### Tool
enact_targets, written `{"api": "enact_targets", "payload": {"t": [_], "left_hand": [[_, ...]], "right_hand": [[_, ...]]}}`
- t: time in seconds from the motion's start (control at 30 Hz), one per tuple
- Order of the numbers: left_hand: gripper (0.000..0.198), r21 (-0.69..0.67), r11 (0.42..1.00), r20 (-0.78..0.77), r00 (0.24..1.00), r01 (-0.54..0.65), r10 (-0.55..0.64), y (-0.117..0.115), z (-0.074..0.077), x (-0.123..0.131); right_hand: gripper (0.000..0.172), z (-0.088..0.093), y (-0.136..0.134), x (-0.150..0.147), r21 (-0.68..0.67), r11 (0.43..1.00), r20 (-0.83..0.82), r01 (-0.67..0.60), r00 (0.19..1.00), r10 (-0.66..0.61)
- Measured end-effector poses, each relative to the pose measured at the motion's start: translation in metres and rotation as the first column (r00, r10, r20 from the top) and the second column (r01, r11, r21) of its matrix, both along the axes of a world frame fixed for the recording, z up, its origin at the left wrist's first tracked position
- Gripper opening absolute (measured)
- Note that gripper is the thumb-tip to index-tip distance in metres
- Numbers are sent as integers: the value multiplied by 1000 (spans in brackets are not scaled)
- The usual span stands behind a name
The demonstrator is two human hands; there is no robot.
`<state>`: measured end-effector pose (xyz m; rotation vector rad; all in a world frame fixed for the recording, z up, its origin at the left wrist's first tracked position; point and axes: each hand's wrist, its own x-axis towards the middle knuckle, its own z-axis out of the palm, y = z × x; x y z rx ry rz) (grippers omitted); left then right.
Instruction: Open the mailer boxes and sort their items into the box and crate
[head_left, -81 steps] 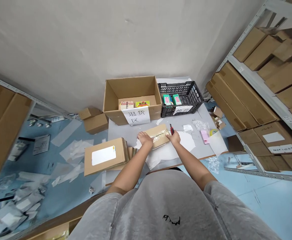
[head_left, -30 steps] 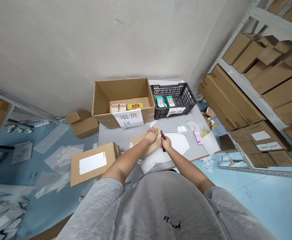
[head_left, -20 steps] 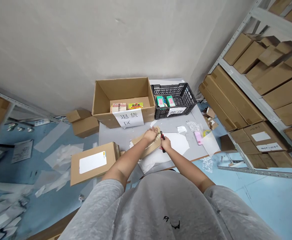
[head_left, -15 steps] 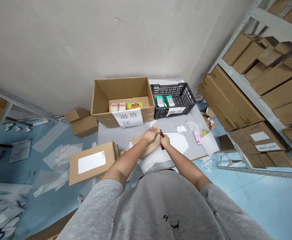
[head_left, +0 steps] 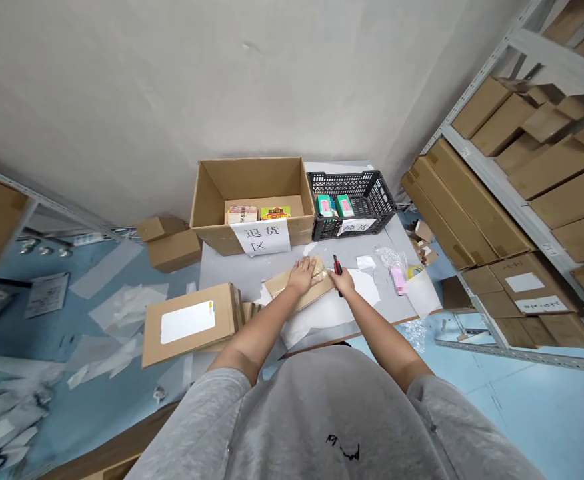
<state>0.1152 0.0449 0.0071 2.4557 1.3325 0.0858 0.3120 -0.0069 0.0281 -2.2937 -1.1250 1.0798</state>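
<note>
A flat brown cardboard parcel with shiny clear tape lies on white paper on the table. My left hand rests on top of it, fingers stretched out and spread. At the parcel's right end, my right hand is closed around a red and black utility knife, which points away from me. The knife is just right of the parcel, and whether its blade is out is too small to tell.
Behind stand an open carton with a paper sign and a black plastic crate holding small green boxes. Left is a labelled cardboard box. Bubble wrap and a tape roll lie right. Loaded shelves flank the table.
My left hand has flattened out over the parcel, its fingers now spread. My right hand has drawn the knife a little to the right, away from the left hand.
</note>
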Motion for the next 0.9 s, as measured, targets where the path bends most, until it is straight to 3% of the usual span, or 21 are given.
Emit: {"api": "enact_targets", "payload": {"t": [0.1, 0.2, 0.43, 0.63, 0.9], "left_hand": [[68, -26, 999, 37, 999, -32, 33, -3, -4, 1], [64, -25, 998, 74, 996, -51, 53, -9, -2, 1], [43, -23, 986, 122, 979, -163, 165, -39, 4, 16], [67, -93, 929, 24, 932, -357, 361, -48, 10, 46], [86, -88, 952, -51, 956, -293, 290, -53, 11, 43]], "right_hand": [[55, 1, 30, 4, -31, 994, 154, -106, 982, 109], [62, -6, 52, 2, -61, 982, 173, -180, 967, 188], [70, -27, 67, 7, -159, 981, 67, -114, 990, 126], [66, -27, 70, 9, -185, 978, 8, -93, 995, 97], [66, -34, 68, 11, -64, 989, -44, -136, 990, 133]]}}
